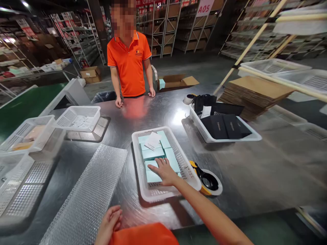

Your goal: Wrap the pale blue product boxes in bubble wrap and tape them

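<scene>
Metal worktable [163,115] bearing a bubble-wrap sheet [87,190] at the left and, to its right, a central basket [185,166]. The left hand [111,221], just beside the sheet's near end, has loosely bent fingers; whether they hold anything cannot be told. The right hand [165,172] is spread over the pale teal boxes [153,153] in the central basket, fingers unclosed. A box is probably best taken by opposite sides, lightly, leaving its neighbours undisturbed. Counts, largest first: five white baskets, namely the central one, three left baskets [95,119] and one right basket [201,131]; two tape rolls [218,188], right of centre, near and far; at least five boxes; one white card [152,141] atop them.
</scene>
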### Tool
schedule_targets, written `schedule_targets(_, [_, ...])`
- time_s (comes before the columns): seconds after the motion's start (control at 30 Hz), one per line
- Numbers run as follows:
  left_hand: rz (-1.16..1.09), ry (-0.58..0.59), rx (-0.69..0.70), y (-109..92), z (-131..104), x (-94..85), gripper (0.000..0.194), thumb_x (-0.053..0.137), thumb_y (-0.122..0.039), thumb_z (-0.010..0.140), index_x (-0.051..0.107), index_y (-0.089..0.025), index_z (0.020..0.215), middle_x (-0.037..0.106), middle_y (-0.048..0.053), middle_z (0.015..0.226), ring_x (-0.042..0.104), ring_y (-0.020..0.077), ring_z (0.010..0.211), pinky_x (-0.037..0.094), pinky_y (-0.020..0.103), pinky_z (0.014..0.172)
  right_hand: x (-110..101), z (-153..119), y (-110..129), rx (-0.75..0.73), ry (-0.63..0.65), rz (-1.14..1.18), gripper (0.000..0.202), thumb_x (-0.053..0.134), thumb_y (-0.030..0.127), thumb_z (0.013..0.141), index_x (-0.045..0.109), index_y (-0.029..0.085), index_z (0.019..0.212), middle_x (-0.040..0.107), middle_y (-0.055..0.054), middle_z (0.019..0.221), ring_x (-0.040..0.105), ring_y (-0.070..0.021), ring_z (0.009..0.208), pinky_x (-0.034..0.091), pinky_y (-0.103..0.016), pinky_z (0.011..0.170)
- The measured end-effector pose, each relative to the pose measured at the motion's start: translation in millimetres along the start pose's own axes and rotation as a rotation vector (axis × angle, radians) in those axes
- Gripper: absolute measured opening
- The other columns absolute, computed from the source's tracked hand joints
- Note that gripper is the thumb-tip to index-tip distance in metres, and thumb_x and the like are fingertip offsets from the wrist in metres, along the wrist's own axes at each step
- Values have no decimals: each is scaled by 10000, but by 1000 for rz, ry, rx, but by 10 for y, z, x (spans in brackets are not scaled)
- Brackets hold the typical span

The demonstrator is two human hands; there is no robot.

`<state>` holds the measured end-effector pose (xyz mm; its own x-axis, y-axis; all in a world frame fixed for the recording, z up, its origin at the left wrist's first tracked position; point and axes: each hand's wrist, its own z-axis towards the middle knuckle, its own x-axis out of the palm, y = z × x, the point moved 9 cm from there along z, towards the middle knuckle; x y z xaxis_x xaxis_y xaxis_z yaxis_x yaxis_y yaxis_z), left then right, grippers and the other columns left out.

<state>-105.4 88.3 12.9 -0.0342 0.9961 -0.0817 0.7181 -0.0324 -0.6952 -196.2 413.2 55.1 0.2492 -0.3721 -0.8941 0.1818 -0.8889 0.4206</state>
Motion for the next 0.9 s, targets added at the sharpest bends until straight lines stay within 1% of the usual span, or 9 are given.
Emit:
schedule_targets(0.1, [43, 10, 13, -32, 18, 43, 637, 792, -610, 481, 673, -183, 939, 703, 104, 948, 658, 243, 857, 486, 353, 781, 97, 22, -48, -6, -8, 22, 986, 821, 270, 492, 458, 311, 1408, 341, -143, 1505, 260, -469, 1354, 30, -634, 1092])
schedule_targets(0.2, [93, 29, 30, -48, 45, 60, 605, 778, -619, 499, 677, -200, 924, 698, 83, 897, 653, 241, 845, 485, 352, 781, 242, 56, -70, 8, 71, -105, 1099, 851, 268, 467, 367, 325, 1453, 300, -189, 1514, 256, -481, 1357, 46, -658, 1085])
schedule_targets(0.3, [129, 43, 36, -30, 70, 61, 614, 765, -641, 506, 672, -205, 928, 698, 75, 875, 653, 244, 847, 481, 345, 765, 287, 65, -65, 5, 98, -155, 1111, 849, 310, 507, 308, 330, 1477, 251, -190, 1536, 220, -470, 1382, 37, -637, 1103])
schedule_targets(0.5, [140, 45, 10, 99, 129, 23, 614, 778, -652, 460, 672, -218, 882, 708, 59, 841, 656, 240, 803, 477, 341, 733, 261, 50, -46, -63, 117, -161, 1112, 840, 339, 563, 246, 314, 1503, 140, -184, 1592, 127, -425, 1434, -16, -634, 1116])
schedule_targets(0.6, [121, 37, -6, 139, 134, -10, 609, 784, -648, 453, 673, -223, 875, 707, 54, 836, 658, 240, 803, 475, 339, 741, 248, 55, -64, -88, 120, -170, 1106, 842, 281, 560, 259, 305, 1501, 131, -183, 1598, 101, -408, 1448, -30, -625, 1123])
schedule_targets(0.7, [121, 33, -16, 131, 136, -44, 606, 781, -648, 464, 672, -229, 888, 706, 50, 835, 659, 249, 840, 478, 342, 761, 269, 37, -70, -93, 91, -167, 1077, 812, 206, 585, 255, 274, 1505, 86, -193, 1605, 29, -391, 1464, -30, -602, 1137])
schedule_targets(0.77, [132, 72, -40, 150, 156, -34, 612, 786, -648, 461, 669, -230, 892, 706, 48, 836, 660, 253, 850, 484, 344, 763, 309, 5, -58, -82, 76, -169, 1059, 784, 183, 614, 231, 271, 1513, 64, -188, 1609, 3, -381, 1468, -17, -597, 1142])
schedule_targets(0.83, [146, 128, -52, 193, 190, -4, 640, 782, -663, 462, 667, -218, 907, 703, 49, 821, 661, 249, 831, 491, 337, 744, 330, -24, -29, -68, 75, -173, 1050, 787, 221, 626, 228, 261, 1514, 70, -197, 1606, 9, -392, 1466, 0, -614, 1137])
schedule_targets(0.9, [148, 148, -29, 242, 237, 6, 668, 761, -690, 474, 659, -204, 921, 699, 47, 791, 657, 236, 786, 494, 328, 714, 270, -14, 15, -68, 74, -151, 1043, 807, 331, 621, 263, 234, 1505, 108, -219, 1595, 41, -418, 1459, 35, -642, 1128])
